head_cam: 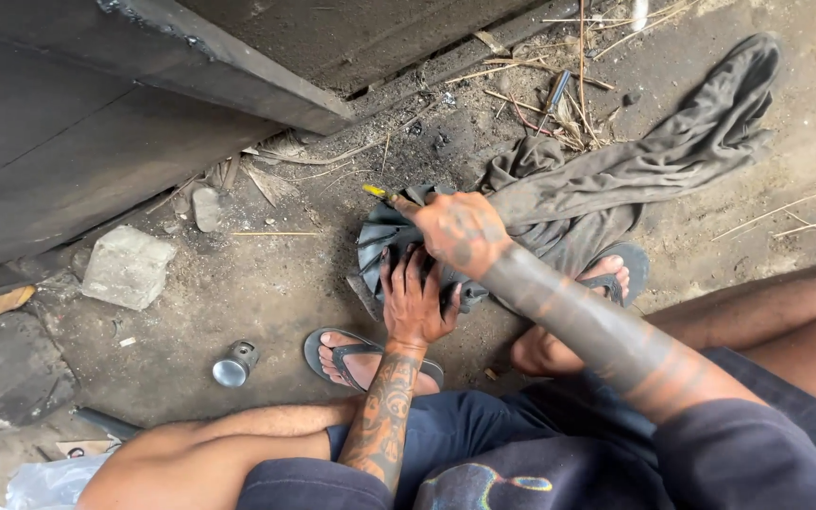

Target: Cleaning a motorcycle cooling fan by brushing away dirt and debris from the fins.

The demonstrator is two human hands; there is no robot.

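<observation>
Prying step: my left hand [415,300] presses flat, open, on the dark finned part [382,247]; right hand [458,231] grips the yellow-tipped tool [379,193], tip at 11 o'clock. Next needs steady leverage.

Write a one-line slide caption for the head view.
Squatting on a dirt floor, left hand steadies a dark finned part while right hand works a yellow-handled tool beside a grey cloth.

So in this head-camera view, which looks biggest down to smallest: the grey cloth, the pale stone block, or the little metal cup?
1. Grey cloth, by far the largest, sprawled across the ground.
2. Pale stone block, middling.
3. Metal cup, smallest, lying on its side near a sandalled foot.
</observation>
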